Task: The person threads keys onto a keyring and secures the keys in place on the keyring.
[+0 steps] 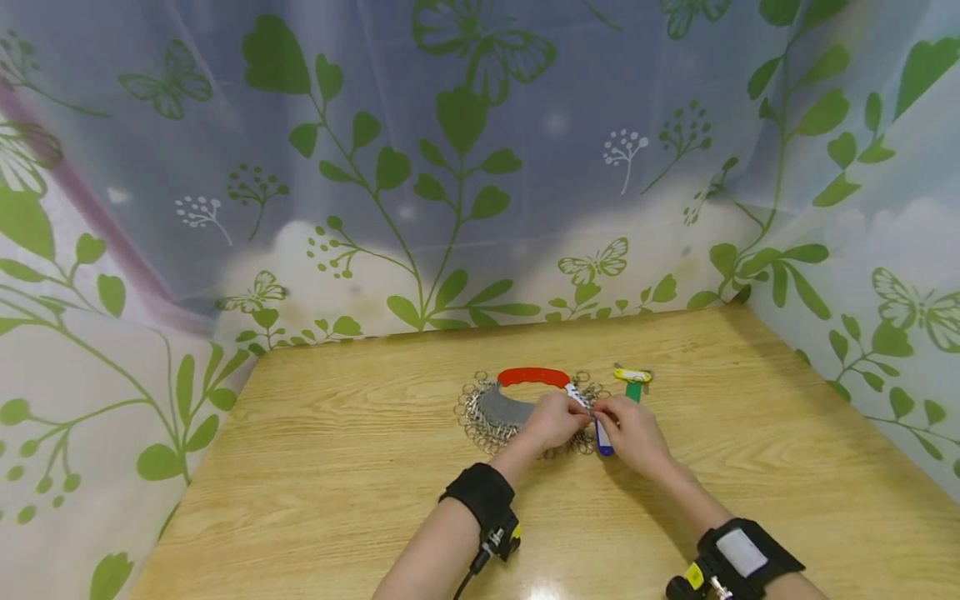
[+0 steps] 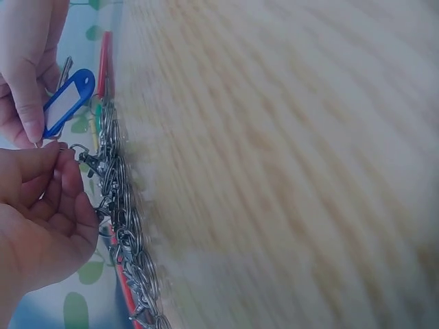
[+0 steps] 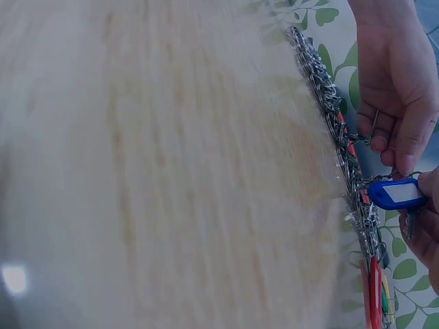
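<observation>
Blue tag (image 3: 396, 194); key (image 3: 411, 225) in wrist views only.

Head view looks forward and down; near, sideways wrist views share the blue tag (image 3: 398, 194)

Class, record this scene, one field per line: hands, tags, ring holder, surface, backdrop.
Left hand: pinching at a small silvery metal clasp
Right hand: holding one end of a blue plastic tag with white label
Ring holder: grey crescent plate, red curved handle, many silvery metal rings
Other tags: yellow plastic tag, green plastic tag, right of the holder
Surface: light-brown wooden table
Backdrop: grey-blue and white curtain, green leaf print
</observation>
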`<state>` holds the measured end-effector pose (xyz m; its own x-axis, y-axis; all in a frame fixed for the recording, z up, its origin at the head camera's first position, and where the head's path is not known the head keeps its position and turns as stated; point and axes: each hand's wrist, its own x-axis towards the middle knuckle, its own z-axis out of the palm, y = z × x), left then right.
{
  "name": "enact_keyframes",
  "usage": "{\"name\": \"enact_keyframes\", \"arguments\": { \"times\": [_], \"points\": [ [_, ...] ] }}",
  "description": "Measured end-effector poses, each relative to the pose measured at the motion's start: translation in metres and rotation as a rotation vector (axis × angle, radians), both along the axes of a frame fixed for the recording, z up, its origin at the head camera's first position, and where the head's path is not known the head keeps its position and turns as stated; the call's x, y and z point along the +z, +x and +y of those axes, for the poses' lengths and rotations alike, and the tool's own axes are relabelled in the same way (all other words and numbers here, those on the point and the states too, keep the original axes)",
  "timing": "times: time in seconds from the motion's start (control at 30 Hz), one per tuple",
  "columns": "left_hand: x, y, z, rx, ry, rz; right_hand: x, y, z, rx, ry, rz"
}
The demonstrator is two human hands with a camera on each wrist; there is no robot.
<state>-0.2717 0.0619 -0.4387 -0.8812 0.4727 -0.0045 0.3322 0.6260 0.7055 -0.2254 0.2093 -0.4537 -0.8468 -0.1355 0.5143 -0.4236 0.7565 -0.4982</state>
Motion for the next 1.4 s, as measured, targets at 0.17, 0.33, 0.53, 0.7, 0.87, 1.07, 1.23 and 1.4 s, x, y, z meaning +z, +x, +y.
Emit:
{"name": "enact_keyframes", "arguments": {
  "times": [0.17,0.33,0.53,0.7,0.87,1.07,1.23,1.4],
  "points": [
    [0.0006,-0.0006,-0.0007,-0.003,0.004,-0.013,-0.0016,0.0003,0.0002,0.008,0.025,0.042],
    [0.006,0.002,-0.0035,0.013,0.051,-0.091,-0.0025,0.0003,0.0007,0.027,0.058,0.073],
    [0.0063,0.0033,-0.0055,-0.047,0.024,-0.044,-0.0026,-0.0017,0.0008,0.028,0.034,0.032],
    [0.0032,0.0039,-0.0055,-0.045,0.018,0.014,-0.0022,-0.0033,0.0006,-0.002,-0.015,-0.002],
    [0.0002,0.0041,-0.0052,0.007,0.044,0.027,-0.0004,-0.0036,-0.0015,-0.033,-0.049,-0.009],
    [0.0011,0.0048,-0.0054,0.041,0.087,-0.007,-0.0001,-0.0015,-0.0042,-0.027,-0.02,0.023],
    [0.0036,0.0041,-0.0048,0.073,0.083,-0.037,0.0001,-0.0013,-0.0051,-0.01,0.005,0.048],
    [0.0051,0.0036,-0.0031,0.107,0.067,-0.091,0.0004,-0.001,-0.0049,0.016,0.035,0.083]
  ]
}}
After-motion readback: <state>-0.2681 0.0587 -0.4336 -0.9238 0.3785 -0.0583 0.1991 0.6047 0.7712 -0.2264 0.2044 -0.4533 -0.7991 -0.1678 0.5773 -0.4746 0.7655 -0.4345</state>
